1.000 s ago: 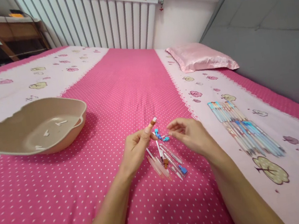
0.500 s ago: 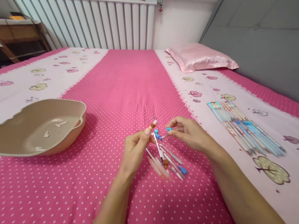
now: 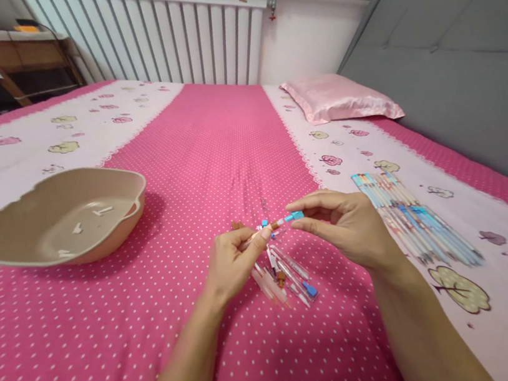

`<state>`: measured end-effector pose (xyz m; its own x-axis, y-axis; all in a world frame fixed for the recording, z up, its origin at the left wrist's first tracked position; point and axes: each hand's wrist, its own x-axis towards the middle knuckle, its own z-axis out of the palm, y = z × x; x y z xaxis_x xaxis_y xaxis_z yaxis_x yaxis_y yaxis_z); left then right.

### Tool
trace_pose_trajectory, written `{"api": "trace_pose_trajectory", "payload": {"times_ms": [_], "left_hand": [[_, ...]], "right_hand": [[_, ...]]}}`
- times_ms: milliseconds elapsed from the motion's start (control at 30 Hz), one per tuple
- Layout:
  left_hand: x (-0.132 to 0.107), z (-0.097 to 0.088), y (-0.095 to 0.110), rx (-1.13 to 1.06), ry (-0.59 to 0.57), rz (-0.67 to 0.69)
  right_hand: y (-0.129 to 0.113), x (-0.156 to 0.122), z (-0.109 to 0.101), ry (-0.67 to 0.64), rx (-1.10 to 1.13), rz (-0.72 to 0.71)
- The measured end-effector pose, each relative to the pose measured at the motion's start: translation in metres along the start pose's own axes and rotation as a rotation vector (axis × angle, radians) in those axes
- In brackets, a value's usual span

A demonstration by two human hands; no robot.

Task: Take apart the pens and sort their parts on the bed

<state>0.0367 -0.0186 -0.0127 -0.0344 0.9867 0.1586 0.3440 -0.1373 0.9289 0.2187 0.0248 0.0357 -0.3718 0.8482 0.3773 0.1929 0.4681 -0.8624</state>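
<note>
My left hand (image 3: 233, 263) is closed around a slim pen (image 3: 276, 226) with a brown section and a pale tip pointing right. Between the thumb and fingers of my right hand (image 3: 351, 227) is a light-blue pen cap (image 3: 298, 215), its narrow end meeting or nearly touching the pen's tip. Under my hands lie loose pen parts: clear tubes (image 3: 295, 263), pinkish slim barrels (image 3: 267, 286), a brown piece (image 3: 281, 277) and a dark-blue cap (image 3: 311, 290). Some small blue pieces are partly hidden behind the pen.
At the left stands a beige basin (image 3: 49, 210) with several small white pieces inside. Several blue and beige pens (image 3: 422, 223) lie in rows at the right, partly behind my right hand. A pink pillow (image 3: 338, 96) rests near the grey headboard (image 3: 452, 55). Beyond the bed is a white radiator (image 3: 157, 40).
My right hand has brought the light-blue cap to the pen's tip. The pen in my left hand has swung from pointing upward to pointing right.
</note>
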Motion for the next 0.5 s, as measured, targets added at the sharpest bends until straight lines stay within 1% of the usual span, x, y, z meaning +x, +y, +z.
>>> {"api": "trace_pose_trajectory", "payload": {"times_ms": [100, 333, 433, 500], "left_hand": [[-0.0001, -0.0004, -0.0004, 0.059, -0.007, 0.022], [-0.0008, -0.0008, 0.0004, 0.135, 0.002, 0.017], [-0.0008, -0.0008, 0.0008, 0.14, -0.008, 0.013], [-0.0007, -0.0007, 0.0008, 0.094, 0.009, -0.003]], "right_hand": [[-0.0018, 0.0005, 0.0002, -0.006, -0.034, -0.026], [-0.0035, 0.0004, 0.0001, -0.025, -0.073, -0.05], [-0.0048, 0.0001, 0.0002, -0.039, -0.113, -0.063], [-0.0052, 0.0, 0.0004, -0.044, -0.15, -0.066]]}}
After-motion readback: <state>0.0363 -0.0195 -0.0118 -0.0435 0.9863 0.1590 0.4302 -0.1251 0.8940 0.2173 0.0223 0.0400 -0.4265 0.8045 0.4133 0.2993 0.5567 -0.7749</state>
